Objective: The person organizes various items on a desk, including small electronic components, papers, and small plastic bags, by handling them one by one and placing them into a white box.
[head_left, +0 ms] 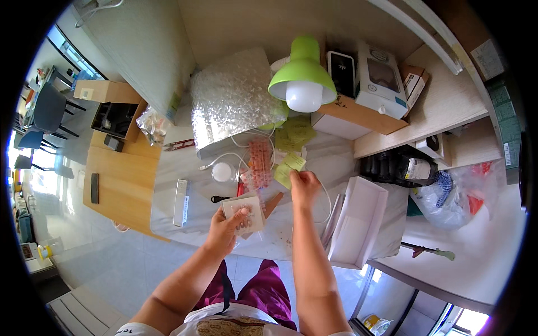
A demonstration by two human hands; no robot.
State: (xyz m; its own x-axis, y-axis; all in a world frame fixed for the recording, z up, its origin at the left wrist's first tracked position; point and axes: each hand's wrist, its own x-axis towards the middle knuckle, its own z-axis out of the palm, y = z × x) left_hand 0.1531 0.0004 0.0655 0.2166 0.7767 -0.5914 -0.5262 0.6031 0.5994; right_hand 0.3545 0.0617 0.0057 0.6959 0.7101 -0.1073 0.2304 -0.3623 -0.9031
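My left hand (225, 228) grips a cream square card (253, 206) with small items on its face, too small to make out; the thumb presses on its front. Clear plastic seems to hang at its lower edge. At the right, my right hand (304, 187) pinches a yellow-green paper slip (288, 171) by its lower edge. More yellow-green papers (295, 133) lie just beyond it. Between and beyond my hands is a clear pack of pinkish-orange pieces (259, 162). A brown flat piece (273, 205) lies beside the card.
A green lamp (304, 67) stands at the back beside bubble wrap (232, 92). White cables and a round white jar (222, 172) are on the marble-look table. A narrow white box (180, 203) lies left, an open white box (358, 224) right. Shelves hold boxes and bags.
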